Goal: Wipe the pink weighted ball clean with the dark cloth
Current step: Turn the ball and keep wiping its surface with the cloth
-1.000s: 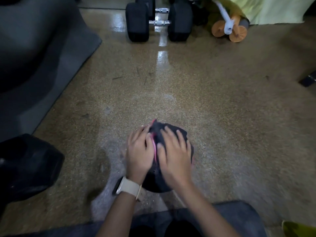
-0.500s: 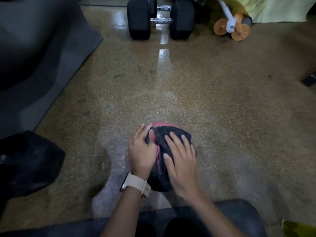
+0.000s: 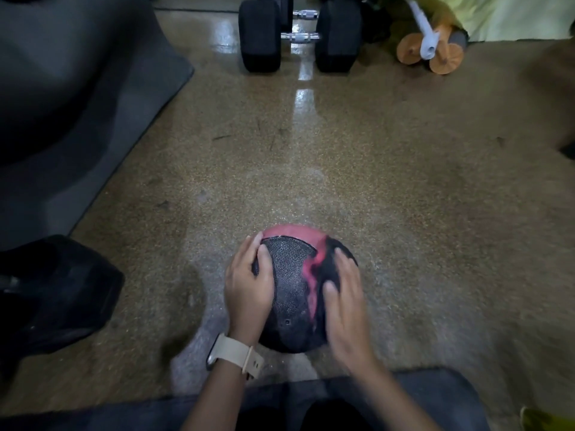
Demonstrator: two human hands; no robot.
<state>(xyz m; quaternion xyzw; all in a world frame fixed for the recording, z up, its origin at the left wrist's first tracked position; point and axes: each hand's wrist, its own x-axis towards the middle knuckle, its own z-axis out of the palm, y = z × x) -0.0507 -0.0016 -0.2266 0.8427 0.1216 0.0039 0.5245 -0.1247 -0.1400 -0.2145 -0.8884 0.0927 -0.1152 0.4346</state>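
The pink weighted ball (image 3: 291, 232) rests on the speckled floor just in front of my knees; it has a black textured panel facing up and a pink stripe beside it. My left hand (image 3: 249, 289), with a beige watch on the wrist, cups the ball's left side. The dark cloth (image 3: 330, 266) lies over the ball's right side, mostly hidden under my right hand (image 3: 345, 309), which presses flat on it and is motion-blurred.
Black dumbbells (image 3: 298, 35) stand at the far end of the floor, an orange ab wheel (image 3: 431, 52) to their right. A dark mat (image 3: 93, 126) runs along the left, and a black bulky object (image 3: 56, 290) sits near my left side.
My right hand has slid the cloth from the ball's top towards its right side, uncovering the textured panel and the pink top. My left hand stays on the left side.
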